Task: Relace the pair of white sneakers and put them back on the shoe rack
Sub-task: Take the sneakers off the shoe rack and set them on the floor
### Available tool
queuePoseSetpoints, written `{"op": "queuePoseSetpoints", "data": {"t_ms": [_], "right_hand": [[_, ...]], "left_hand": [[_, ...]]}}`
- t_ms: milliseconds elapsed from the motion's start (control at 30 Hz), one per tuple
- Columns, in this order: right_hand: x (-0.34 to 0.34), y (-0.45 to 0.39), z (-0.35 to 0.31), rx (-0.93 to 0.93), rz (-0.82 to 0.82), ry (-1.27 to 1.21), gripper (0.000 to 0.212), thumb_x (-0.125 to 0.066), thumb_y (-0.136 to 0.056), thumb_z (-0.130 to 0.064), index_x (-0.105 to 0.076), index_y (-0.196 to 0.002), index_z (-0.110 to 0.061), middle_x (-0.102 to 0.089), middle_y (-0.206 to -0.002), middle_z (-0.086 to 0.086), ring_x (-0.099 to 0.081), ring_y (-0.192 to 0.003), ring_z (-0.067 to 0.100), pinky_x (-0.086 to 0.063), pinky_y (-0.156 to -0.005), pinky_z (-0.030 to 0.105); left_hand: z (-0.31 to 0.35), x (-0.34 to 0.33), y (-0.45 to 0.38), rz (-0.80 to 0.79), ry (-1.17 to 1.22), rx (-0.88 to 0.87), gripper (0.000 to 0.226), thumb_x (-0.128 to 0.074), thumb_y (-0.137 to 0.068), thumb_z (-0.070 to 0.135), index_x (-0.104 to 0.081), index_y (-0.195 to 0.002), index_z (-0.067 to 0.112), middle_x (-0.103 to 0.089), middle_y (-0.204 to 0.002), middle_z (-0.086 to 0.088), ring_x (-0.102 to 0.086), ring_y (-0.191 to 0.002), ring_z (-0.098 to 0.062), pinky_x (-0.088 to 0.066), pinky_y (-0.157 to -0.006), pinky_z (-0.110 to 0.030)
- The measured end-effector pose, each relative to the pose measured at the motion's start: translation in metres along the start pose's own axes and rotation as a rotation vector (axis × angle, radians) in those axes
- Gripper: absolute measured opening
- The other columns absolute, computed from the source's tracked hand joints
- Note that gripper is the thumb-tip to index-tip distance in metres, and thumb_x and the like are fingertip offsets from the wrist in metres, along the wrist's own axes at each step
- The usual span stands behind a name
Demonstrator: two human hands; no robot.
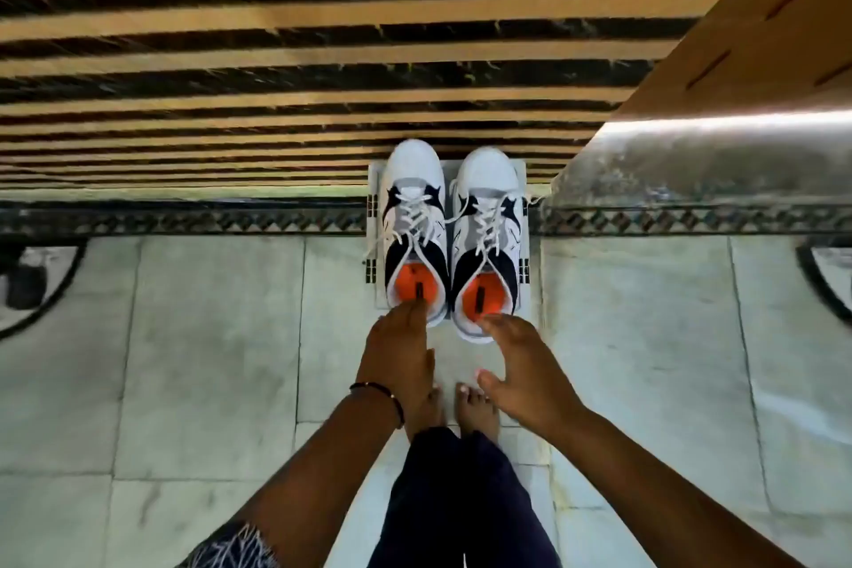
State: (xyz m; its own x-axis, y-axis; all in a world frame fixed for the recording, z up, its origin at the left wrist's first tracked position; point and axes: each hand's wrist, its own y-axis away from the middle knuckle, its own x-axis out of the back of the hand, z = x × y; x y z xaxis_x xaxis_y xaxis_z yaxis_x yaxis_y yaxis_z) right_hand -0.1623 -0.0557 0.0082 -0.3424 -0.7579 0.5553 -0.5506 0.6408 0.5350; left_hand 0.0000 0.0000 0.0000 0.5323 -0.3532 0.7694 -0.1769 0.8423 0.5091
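Note:
Two white sneakers with navy panels and orange insoles stand side by side, toes pointing away from me, on a small white rack point(374, 217) against a slatted wall. The left sneaker point(415, 217) and the right sneaker point(488, 226) both have white laces threaded, with loose ends trailing at the sides. My left hand point(396, 355) reaches the heel of the left sneaker, fingertips touching its collar. My right hand point(521, 364) is at the heel of the right sneaker, fingers spread and touching the rim. Whether either hand grips is unclear.
A wall of wooden slats point(276, 60) rises behind the rack. A wooden cabinet with a shiny edge point(737, 125) juts out at the right. The floor is pale tile point(184, 360) with a dark patterned border. My bare feet point(456, 406) stand just behind the shoes.

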Motion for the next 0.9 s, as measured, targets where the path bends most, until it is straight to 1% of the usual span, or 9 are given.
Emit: {"op": "queuePoseSetpoints", "data": {"t_ms": [133, 233, 333, 467, 600, 667, 733, 800, 900], "right_hand": [[-0.019, -0.031, 0.010, 0.122, 0.044, 0.309, 0.062, -0.081, -0.058, -0.026, -0.059, -0.115, -0.012, -0.067, -0.110, 0.008, -0.061, -0.106, 0.029, -0.046, -0.094, 0.042], [-0.027, -0.051, 0.016, 0.071, 0.052, 0.443, 0.053, -0.086, -0.044, -0.018, -0.068, -0.094, -0.015, -0.072, -0.087, 0.005, -0.069, -0.087, 0.027, -0.052, -0.083, 0.050], [-0.024, -0.058, 0.012, 0.011, 0.015, 0.434, 0.030, -0.077, -0.051, 0.001, -0.065, -0.072, -0.017, -0.069, -0.066, 0.005, -0.068, -0.069, 0.026, -0.047, -0.089, 0.050], [-0.016, -0.051, 0.004, 0.091, 0.100, 0.541, 0.042, -0.077, -0.017, 0.002, -0.060, -0.049, -0.020, -0.057, -0.041, -0.002, -0.058, -0.040, 0.019, -0.056, -0.062, 0.036], [-0.008, -0.035, 0.005, 0.122, 0.097, 0.570, 0.042, -0.074, -0.018, 0.003, -0.063, -0.052, -0.020, -0.056, -0.041, -0.002, -0.056, -0.038, 0.020, -0.056, -0.053, 0.031], [-0.005, -0.023, 0.001, 0.136, 0.118, 0.575, 0.041, -0.072, -0.021, 0.004, -0.065, -0.055, -0.018, -0.058, -0.043, 0.000, -0.057, -0.041, 0.022, -0.056, -0.053, 0.031], [-0.005, -0.002, -0.005, 0.157, 0.158, 0.577, 0.037, -0.071, -0.023, 0.001, -0.062, -0.054, -0.017, -0.058, -0.043, 0.002, -0.056, -0.040, 0.023, -0.054, -0.052, 0.030], [-0.008, 0.022, -0.014, 0.152, 0.174, 0.573, 0.031, -0.069, -0.028, -0.004, -0.063, -0.055, -0.018, -0.057, -0.043, 0.002, -0.055, -0.040, 0.023, -0.052, -0.050, 0.029], [-0.024, 0.058, -0.022, 0.131, 0.183, 0.655, 0.039, -0.068, -0.024, -0.004, -0.068, -0.058, -0.024, -0.054, -0.039, -0.002, -0.052, -0.036, 0.019, -0.044, -0.043, 0.021]], "left_hand": [[-0.013, -0.007, -0.027, -0.094, -0.253, -0.036, 0.072, -0.053, -0.084, 0.018, -0.013, -0.144, 0.013, -0.032, -0.147, -0.011, -0.035, -0.131, -0.029, -0.031, -0.106, -0.038], [-0.015, -0.007, -0.047, -0.187, -0.362, -0.022, 0.060, -0.048, -0.086, 0.015, -0.023, -0.140, 0.013, -0.040, -0.140, -0.012, -0.041, -0.126, -0.032, -0.037, -0.099, -0.040], [-0.006, -0.001, -0.056, -0.265, -0.461, 0.012, 0.044, -0.044, -0.086, 0.009, -0.039, -0.129, 0.011, -0.051, -0.128, -0.010, -0.043, -0.122, -0.031, -0.028, -0.107, -0.045], [0.001, 0.002, -0.044, -0.166, -0.527, -0.001, 0.044, -0.041, -0.081, 0.001, -0.040, -0.125, 0.008, -0.058, -0.118, -0.011, -0.048, -0.114, -0.034, -0.021, -0.108, -0.047], [0.003, 0.011, -0.019, -0.059, -0.411, -0.014, 0.038, -0.047, -0.074, 0.000, -0.053, -0.110, 0.012, -0.065, -0.101, -0.008, -0.055, -0.103, -0.030, -0.029, -0.100, -0.045], [0.002, 0.012, -0.005, 0.056, -0.397, -0.064, 0.030, -0.066, -0.049, 0.003, -0.064, -0.076, 0.018, -0.067, -0.064, -0.003, -0.065, -0.071, -0.025, -0.046, -0.081, -0.043], [0.003, 0.014, 0.019, 0.090, -0.465, -0.085, 0.032, -0.070, -0.023, 0.008, -0.059, -0.050, 0.020, -0.055, -0.039, 0.001, -0.059, -0.045, -0.016, -0.052, -0.061, -0.033], [0.002, 0.011, 0.042, 0.101, -0.485, -0.095, 0.033, -0.067, -0.019, 0.009, -0.059, -0.049, 0.021, -0.055, -0.038, 0.003, -0.058, -0.043, -0.013, -0.051, -0.057, -0.029], [0.003, 0.005, 0.080, 0.089, -0.518, -0.124, 0.036, -0.069, -0.022, 0.010, -0.064, -0.056, 0.022, -0.060, -0.044, 0.003, -0.061, -0.050, -0.014, -0.050, -0.057, -0.030]]}}
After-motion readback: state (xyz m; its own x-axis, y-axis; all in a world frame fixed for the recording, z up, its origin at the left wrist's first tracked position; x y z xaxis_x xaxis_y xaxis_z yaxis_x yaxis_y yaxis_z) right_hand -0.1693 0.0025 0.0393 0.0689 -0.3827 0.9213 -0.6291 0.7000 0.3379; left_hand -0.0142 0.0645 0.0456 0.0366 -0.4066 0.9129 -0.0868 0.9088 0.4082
